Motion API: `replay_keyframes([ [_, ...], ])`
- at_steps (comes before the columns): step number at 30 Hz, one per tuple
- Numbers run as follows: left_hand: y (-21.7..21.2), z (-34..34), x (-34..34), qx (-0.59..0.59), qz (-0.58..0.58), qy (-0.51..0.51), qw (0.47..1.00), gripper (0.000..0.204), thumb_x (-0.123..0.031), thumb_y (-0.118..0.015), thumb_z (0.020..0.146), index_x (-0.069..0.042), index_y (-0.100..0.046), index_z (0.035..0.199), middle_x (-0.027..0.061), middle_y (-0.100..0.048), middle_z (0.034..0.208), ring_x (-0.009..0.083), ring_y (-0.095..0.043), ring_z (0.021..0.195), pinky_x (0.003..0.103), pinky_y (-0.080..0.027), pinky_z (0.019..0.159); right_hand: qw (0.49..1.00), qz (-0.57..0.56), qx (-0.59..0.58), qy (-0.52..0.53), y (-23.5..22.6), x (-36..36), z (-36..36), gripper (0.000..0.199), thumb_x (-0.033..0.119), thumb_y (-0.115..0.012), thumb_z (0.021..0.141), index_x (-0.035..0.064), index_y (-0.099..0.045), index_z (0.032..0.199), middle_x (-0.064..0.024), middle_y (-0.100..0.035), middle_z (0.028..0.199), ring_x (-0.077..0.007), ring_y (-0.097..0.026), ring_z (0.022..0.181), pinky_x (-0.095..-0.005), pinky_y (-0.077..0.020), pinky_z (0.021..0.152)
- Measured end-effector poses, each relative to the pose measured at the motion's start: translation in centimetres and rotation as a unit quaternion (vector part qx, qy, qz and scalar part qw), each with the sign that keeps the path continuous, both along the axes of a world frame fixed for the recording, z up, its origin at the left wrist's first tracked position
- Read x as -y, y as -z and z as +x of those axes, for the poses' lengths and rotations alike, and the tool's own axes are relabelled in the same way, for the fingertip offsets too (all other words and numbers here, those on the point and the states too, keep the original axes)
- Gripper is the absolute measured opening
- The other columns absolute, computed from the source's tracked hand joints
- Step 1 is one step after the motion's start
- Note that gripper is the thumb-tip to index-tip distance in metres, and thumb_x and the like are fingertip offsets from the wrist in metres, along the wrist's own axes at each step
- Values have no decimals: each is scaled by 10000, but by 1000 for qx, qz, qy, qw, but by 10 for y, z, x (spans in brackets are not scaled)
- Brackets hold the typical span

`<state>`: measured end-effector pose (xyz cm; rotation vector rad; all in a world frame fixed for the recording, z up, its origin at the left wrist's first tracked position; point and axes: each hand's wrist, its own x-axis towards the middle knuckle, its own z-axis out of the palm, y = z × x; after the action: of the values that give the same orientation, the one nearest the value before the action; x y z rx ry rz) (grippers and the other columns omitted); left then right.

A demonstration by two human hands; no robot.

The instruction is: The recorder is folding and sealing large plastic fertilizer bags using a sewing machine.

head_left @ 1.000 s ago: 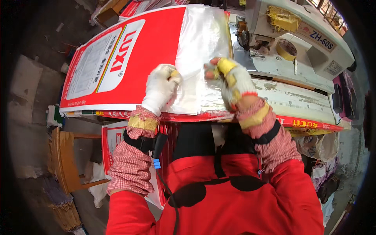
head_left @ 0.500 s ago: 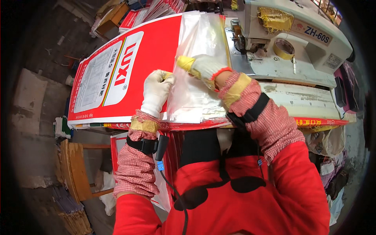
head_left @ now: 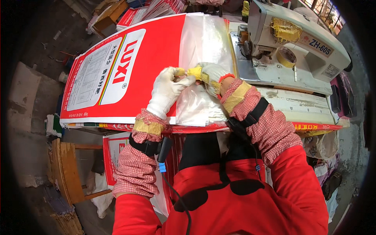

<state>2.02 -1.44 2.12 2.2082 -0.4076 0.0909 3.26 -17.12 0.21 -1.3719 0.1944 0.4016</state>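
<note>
A red and white sack lies flat across the left part of the tabletop, its printed panel facing up and its open end to the right. A clear liner sticks out of that end in a wide, wrinkled strip, with layers of film overlapping toward the sewing machine. The rest of the liner is hidden, so how far it reaches into the sack cannot be told.

Both gloved hands are at the liner, close to the sack's edge. The left hand has its fingers bent and its thumb stretched toward the right. The right hand is curled, its yellow-covered fingertips just beside the left thumb. Whether either hand has film pinched cannot be told, as the fingers cover the spot.

On the machine's bed lies a tape roll, with a slim white stick beside it. At the back, more sacks are piled in a stack near a brown box, whose inside is not shown. Another sack hangs below the near edge, beside a wooden stool. A pale bag sits under the right end; its contents are hidden.
</note>
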Motion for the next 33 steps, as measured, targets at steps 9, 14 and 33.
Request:
replay_keyframes([
  [9, -22, 31, -82, 32, -211, -43, 976, 163, -189, -582, 798, -33, -631, 804, 15, -587, 710, 92, -515, 660, 231, -410, 623, 958, -238, 154, -39, 8, -18, 18, 348, 326, -535, 791, -6, -629, 744, -156, -606, 673, -272, -588, 570, -370, -460, 564],
  [14, -36, 18, -114, -20, -403, -54, 913, 93, -110, -532, 859, -20, -553, 861, 42, -596, 790, 110, -554, 695, 228, -447, 640, 759, -572, 283, -125, -5, -5, 6, 175, 186, -538, 771, 24, -603, 779, -162, -595, 710, -284, -593, 636, -382, -459, 565],
  [33, -75, -144, -91, -421, 198, 405, 787, 85, -2, -570, 703, -51, -544, 768, 80, -537, 711, 238, -536, 699, 310, -448, 648, 931, 195, 173, 254, 5, -28, 49, 182, 286, -479, 855, 137, -582, 839, 0, -587, 750, -145, -530, 582, -311, -428, 524],
])
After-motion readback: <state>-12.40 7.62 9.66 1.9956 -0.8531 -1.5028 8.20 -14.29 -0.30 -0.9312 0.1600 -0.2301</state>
